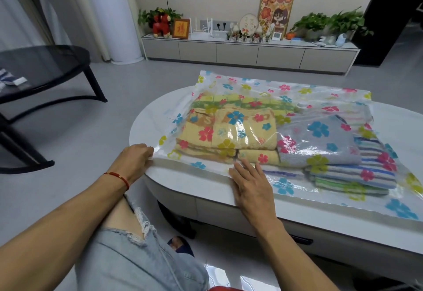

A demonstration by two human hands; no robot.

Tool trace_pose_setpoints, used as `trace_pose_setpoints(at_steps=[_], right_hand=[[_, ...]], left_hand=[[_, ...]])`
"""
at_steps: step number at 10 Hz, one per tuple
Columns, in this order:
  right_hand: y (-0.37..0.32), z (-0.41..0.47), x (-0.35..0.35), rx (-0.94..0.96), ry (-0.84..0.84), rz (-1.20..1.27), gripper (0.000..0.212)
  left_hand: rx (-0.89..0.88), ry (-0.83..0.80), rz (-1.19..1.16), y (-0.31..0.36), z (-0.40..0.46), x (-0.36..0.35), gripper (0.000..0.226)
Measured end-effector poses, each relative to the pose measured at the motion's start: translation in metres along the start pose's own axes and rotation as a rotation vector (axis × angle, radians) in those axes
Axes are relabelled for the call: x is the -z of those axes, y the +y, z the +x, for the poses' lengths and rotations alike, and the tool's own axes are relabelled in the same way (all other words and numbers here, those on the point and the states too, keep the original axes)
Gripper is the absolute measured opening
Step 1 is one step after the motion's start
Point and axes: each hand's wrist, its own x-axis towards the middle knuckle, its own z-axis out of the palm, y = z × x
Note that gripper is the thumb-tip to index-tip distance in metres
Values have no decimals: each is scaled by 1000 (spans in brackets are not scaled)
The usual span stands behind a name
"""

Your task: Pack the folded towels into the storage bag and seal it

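Item: clear plastic storage bag with coloured flower print [286,91], lying flat on the white oval bench [146,119]. Contents: folded yellow towels [229,135] and folded grey and striped towels [343,153], all inside. Left hand [135,159] curled, pinching the bag's near corner edge. Right hand [250,184] open, flat on the same edge. Step judged: sealing. Next: press steadily along the closure.
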Motion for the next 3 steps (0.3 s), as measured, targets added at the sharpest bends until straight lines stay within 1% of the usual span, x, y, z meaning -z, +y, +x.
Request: trace_pose_setpoints(at_steps=[1, 2, 3], right_hand=[[-2, -1, 5, -6, -24, 12, 26], [-4, -2, 16, 0, -86, 18, 35], [-10, -2, 39, -125, 16, 277, 30]], left_hand=[[58, -58, -3, 12, -4, 2, 11], [-8, -5, 44, 40, -15, 10, 51], [-161, 121, -171, 83, -32, 26, 62]])
